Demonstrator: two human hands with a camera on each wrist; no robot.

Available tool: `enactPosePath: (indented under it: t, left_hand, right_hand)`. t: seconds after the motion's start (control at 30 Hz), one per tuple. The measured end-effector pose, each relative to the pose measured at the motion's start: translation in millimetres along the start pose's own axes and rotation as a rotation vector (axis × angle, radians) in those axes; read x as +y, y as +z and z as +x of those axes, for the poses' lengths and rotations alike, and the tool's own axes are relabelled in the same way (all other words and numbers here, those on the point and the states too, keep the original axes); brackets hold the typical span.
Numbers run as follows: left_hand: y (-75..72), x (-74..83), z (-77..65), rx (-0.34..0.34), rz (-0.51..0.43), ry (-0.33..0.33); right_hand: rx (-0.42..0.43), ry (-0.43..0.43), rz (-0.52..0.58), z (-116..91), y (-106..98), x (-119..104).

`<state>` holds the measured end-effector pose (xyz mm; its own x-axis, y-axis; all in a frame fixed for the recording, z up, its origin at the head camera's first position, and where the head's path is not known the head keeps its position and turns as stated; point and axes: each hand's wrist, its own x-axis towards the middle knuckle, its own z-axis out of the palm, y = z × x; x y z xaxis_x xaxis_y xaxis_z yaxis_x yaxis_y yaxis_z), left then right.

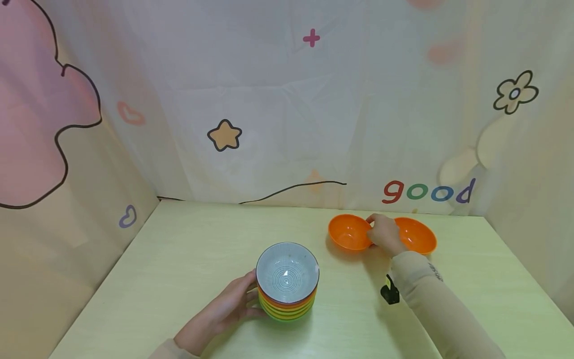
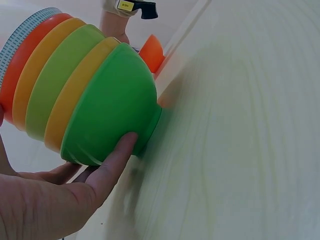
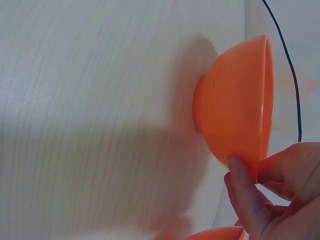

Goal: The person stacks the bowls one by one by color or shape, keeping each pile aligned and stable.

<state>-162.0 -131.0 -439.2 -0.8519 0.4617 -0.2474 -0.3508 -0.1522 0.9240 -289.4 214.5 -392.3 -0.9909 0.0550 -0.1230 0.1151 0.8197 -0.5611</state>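
Observation:
Nested bowls form a stack [image 1: 287, 271] near the middle of the table, topped by a grey-blue bowl with a ringed pattern. Below it are orange, yellow and green ones, with a green bowl [image 2: 112, 110] at the bottom. My left hand [image 1: 226, 306] holds the stack from its left side, fingers against the lower bowls and thumb near the upper rims. Farther back, my right hand [image 1: 386, 234] pinches the right rim of an orange bowl [image 1: 347, 233] between thumb and fingers. Right of that hand is a second orange bowl [image 1: 417, 237], partly hidden by it.
The pale wooden table [image 1: 179, 259] ends at a printed curtain [image 1: 278, 109] behind both orange bowls. More curtain hangs at the left and right sides. A small black device [image 1: 390, 291] sits at my right wrist.

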Motion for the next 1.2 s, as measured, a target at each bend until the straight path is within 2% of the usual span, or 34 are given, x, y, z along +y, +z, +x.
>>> enactPosePath:
  t: [0.3,0.6,0.83,1.2]
  left_hand:
    - [0.9,-0.2,0.4,0.001,-0.008,0.002]
    - [1.8,-0.2,0.1,0.003,-0.012,0.005]
    - [1.4,0.7,-0.4,0.001,0.002,0.002]
    - [0.4,0.7,0.1,-0.001,0.008,-0.003]
  right_hand:
    - [0.007,-0.017,-0.005,1.8,0.3,3.8]
    - [0.025,-0.085,-0.040,0.1,-0.4,4.3]
    - [-0.012,-0.070,-0.025,-0.4,-2.0,1.3]
    - [-0.067,-0.090,-0.050,-3.4,-5.8,-4.2]
